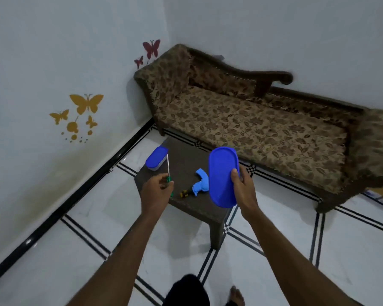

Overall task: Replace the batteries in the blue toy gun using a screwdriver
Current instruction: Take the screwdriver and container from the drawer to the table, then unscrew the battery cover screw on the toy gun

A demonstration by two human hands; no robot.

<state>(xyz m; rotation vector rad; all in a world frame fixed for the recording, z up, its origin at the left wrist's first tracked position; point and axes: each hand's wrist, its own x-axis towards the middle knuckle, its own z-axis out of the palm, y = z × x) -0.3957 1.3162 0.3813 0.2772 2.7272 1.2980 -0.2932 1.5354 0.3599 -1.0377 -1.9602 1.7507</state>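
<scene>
Fingers (164,184) of the left hand (156,191) curl round the green-handled screwdriver (168,171); right hand (241,184) pinches a blue lid (222,175). Blue toy gun (200,182) lies on the bench (186,155). Tools gathered, looks like; next, park that lid and steady the gun.

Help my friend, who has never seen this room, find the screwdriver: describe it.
Before the patterned sofa stands a small dark table. Above its left edge, the left hand holds the screwdriver: green handle, thin silver shaft pointing up, unlike the blue things nearby.
</scene>
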